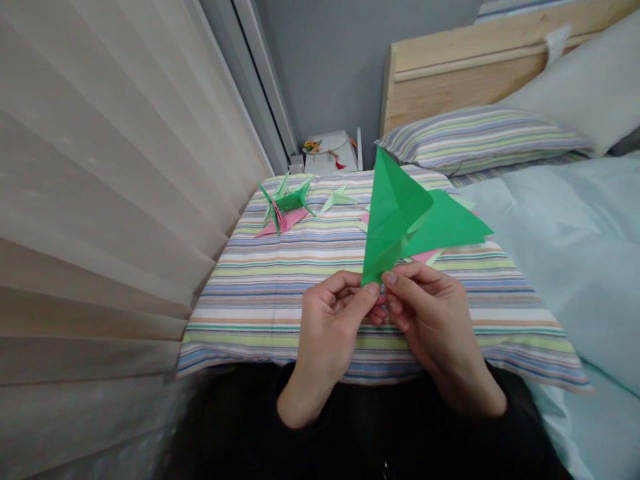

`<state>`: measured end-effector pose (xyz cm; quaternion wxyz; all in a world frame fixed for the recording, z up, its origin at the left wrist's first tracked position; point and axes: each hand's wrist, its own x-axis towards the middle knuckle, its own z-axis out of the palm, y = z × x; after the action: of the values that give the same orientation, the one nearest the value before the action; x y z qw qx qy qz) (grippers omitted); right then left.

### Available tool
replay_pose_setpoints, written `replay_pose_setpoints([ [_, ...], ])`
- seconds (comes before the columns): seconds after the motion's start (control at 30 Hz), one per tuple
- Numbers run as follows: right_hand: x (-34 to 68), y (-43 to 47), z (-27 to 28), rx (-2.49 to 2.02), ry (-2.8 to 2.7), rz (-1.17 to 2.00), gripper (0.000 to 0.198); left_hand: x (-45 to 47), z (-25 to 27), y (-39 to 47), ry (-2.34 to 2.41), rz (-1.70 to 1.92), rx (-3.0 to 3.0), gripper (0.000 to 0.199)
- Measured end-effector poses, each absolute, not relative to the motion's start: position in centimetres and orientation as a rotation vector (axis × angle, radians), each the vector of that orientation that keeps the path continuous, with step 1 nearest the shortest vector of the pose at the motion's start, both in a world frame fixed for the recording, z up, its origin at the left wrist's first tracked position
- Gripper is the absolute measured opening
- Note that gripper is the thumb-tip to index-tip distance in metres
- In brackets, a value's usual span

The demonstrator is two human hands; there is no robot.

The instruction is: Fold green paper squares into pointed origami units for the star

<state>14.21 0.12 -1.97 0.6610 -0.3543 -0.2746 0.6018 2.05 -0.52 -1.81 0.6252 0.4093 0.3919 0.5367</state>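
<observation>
A folded sheet of green origami paper (393,210) stands upright above the striped cloth, pinched at its lower corner by both hands. My left hand (335,323) grips the bottom tip between thumb and fingers. Close beside it, my right hand (433,317) pinches the same lower edge with thumb and forefinger. Behind the held paper lies another green paper triangle (450,223), on top of pink and pale green pieces (427,256) that it partly hides. Farther back on the left sit folded green and pink paper pieces (285,207), with a small pale green folded piece (339,198) near them.
The striped cloth (250,287) covers the surface before me. A pale curtain (115,167) hangs along the left. On the right is a bed with a light blue quilt (565,253), a striped pillow (490,137) and a wooden headboard (460,80). A white stand (327,143) holds small items.
</observation>
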Motion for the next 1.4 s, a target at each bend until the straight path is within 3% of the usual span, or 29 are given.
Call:
replay_pose_setpoints([
  [0.83,13.9,-0.5,-2.9,-0.829,-0.709,1.272,0.016,2.3,-1.1,-0.4,0.969,1.211,1.054,0.018],
  [1.4,15.1,0.9,-1.8,-0.778,-0.392,1.025,0.021,1.8,-1.5,-0.5,1.032,1.216,1.092,0.014],
])
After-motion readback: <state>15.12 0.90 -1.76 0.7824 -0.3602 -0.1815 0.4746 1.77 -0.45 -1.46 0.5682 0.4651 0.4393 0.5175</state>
